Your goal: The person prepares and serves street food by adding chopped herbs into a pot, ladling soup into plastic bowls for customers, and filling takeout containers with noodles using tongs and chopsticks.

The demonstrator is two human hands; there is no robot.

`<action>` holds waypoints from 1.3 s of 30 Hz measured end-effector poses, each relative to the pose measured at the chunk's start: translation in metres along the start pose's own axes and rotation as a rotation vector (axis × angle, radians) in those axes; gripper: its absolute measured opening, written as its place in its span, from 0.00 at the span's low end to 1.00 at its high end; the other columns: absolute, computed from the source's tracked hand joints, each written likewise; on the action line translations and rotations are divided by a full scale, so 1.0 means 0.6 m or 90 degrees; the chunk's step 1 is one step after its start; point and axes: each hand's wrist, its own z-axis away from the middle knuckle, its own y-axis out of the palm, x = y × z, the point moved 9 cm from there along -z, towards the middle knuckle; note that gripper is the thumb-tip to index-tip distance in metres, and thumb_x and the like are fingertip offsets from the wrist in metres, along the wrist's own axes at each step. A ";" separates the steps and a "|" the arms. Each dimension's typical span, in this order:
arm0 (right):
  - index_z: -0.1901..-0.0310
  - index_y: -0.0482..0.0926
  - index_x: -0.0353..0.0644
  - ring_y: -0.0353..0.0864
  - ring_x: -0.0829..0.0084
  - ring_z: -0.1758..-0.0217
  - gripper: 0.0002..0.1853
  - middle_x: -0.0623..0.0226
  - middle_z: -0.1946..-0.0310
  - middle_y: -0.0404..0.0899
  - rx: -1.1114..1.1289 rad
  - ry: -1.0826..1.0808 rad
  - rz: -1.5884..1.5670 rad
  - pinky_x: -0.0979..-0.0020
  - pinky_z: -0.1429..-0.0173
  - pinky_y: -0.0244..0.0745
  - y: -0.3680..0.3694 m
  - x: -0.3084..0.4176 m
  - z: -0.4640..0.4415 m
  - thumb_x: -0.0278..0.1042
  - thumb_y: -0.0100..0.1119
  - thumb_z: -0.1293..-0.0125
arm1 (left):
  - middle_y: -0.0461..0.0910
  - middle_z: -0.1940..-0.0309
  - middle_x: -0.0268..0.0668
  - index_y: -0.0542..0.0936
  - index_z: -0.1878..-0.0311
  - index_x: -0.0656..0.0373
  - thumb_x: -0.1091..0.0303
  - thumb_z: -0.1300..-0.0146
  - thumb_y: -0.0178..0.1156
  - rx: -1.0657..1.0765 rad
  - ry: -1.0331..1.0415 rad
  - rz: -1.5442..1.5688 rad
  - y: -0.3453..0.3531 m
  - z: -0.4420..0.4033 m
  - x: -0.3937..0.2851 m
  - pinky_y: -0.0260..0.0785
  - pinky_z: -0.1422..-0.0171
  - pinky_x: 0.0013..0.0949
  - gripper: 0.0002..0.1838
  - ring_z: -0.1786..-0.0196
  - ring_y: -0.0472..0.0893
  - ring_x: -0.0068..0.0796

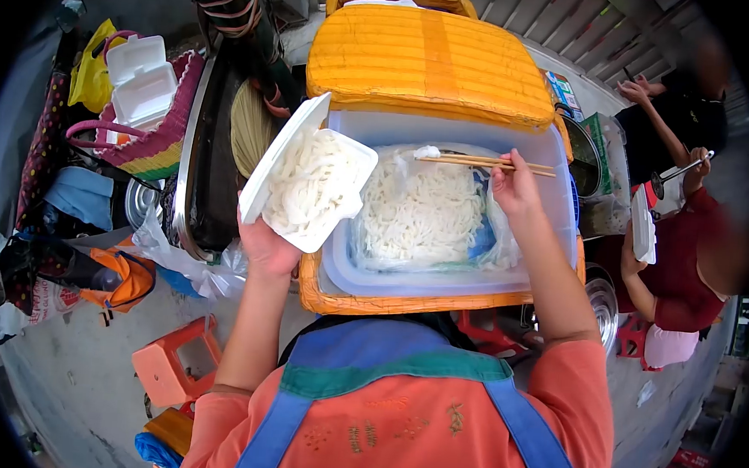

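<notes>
My left hand (268, 249) grips a white foam takeout box (354, 151) from below, its lid tipped up on the left. White noodles (309, 183) fill the box. Between the fingers of my right hand (517, 187) is a pair of wooden chopsticks (469, 161), pointing left, with a small white clump (427, 152) at their tips. Below them, a plastic-lined heap of noodles (415, 206) lies in a translucent plastic tub (363, 282). The tub sits inside a yellow-taped box (439, 304).
A yellow-taped lid (428, 61) leans behind the tub. On the left stands a woven basket (152, 147) holding foam boxes (139, 82). A red stool (178, 359) is at lower left. On the right, one person (690, 262) holds a ladle (683, 173) and a foam box (643, 229); another person (678, 111) stands behind.
</notes>
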 end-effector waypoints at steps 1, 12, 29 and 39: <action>0.70 0.69 0.41 0.75 0.73 0.81 0.15 0.64 0.79 0.73 0.001 -0.006 0.001 0.79 0.76 0.77 0.013 0.021 0.018 0.42 0.44 0.30 | 0.59 0.34 0.44 0.60 0.34 0.58 0.44 0.39 0.47 0.005 -0.001 0.002 0.008 -0.005 0.003 0.53 0.30 0.51 0.36 0.33 0.60 0.47; 0.70 0.71 0.46 0.71 0.80 0.81 0.12 0.71 0.78 0.72 0.147 -0.278 0.033 0.85 0.79 0.67 0.217 0.238 0.213 0.43 0.47 0.31 | 0.62 0.35 0.41 0.60 0.34 0.58 0.41 0.37 0.40 0.048 -0.111 0.032 0.060 -0.020 0.073 0.56 0.31 0.45 0.36 0.35 0.64 0.44; 0.68 0.72 0.39 0.72 0.82 0.86 0.16 0.69 0.81 0.72 0.138 -0.385 0.501 0.84 0.84 0.66 0.270 0.235 0.369 0.42 0.41 0.29 | 0.61 0.35 0.46 0.60 0.34 0.60 0.37 0.37 0.35 0.101 -0.291 0.056 0.089 0.014 0.152 0.55 0.31 0.47 0.39 0.35 0.64 0.47; 0.70 0.71 0.39 0.74 0.78 0.86 0.16 0.66 0.83 0.72 0.156 -0.275 0.365 0.82 0.85 0.67 0.204 0.156 0.349 0.43 0.44 0.30 | 0.64 0.37 0.48 0.63 0.36 0.63 0.48 0.39 0.47 0.123 -0.362 0.066 0.131 0.027 0.190 0.57 0.32 0.47 0.34 0.37 0.66 0.47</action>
